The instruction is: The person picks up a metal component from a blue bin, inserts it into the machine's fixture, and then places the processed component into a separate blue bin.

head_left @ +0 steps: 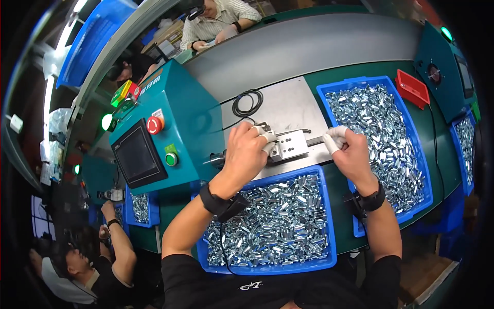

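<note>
My left hand is at the left end of a silver metal block fixture with dark holes. Its fingers are curled and white finger covers sit on some of the tips; whatever lies between them is hidden. Off the fixture's right side, my right hand is closed in a pinch, its thumb and finger also covered in white. I cannot make out what, if anything, it holds. A metal spindle juts from the teal machine just left of my left hand. Small shiny metal parts fill the blue tray below my hands.
Right of my right hand, another blue tray is heaped with similar parts. A red bin stands behind it. The machine carries a screen, a red button and a green button. A black cable lies coiled. Other people work nearby.
</note>
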The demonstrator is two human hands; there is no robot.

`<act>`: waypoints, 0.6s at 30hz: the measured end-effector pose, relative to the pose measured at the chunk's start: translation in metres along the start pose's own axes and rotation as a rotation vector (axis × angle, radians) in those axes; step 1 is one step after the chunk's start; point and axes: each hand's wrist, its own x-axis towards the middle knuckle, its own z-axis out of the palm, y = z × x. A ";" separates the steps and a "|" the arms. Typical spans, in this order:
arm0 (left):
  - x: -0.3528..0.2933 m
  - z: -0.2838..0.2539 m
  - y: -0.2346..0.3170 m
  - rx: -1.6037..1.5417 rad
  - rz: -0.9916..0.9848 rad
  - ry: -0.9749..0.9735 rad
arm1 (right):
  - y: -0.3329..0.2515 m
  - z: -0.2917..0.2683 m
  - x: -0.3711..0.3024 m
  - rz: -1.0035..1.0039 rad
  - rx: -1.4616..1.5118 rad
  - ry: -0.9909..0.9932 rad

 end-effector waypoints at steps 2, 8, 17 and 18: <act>-0.001 -0.002 -0.001 -0.003 -0.011 -0.003 | -0.007 -0.002 -0.002 -0.007 -0.009 -0.018; 0.000 -0.019 0.009 0.153 0.135 -0.040 | -0.012 -0.006 -0.004 -0.094 -0.044 -0.060; -0.081 -0.019 0.063 -0.260 -0.016 -0.134 | -0.016 -0.003 0.000 0.066 0.055 -0.239; -0.088 -0.016 0.066 -0.254 -0.010 -0.283 | -0.021 -0.001 0.001 0.089 0.114 -0.324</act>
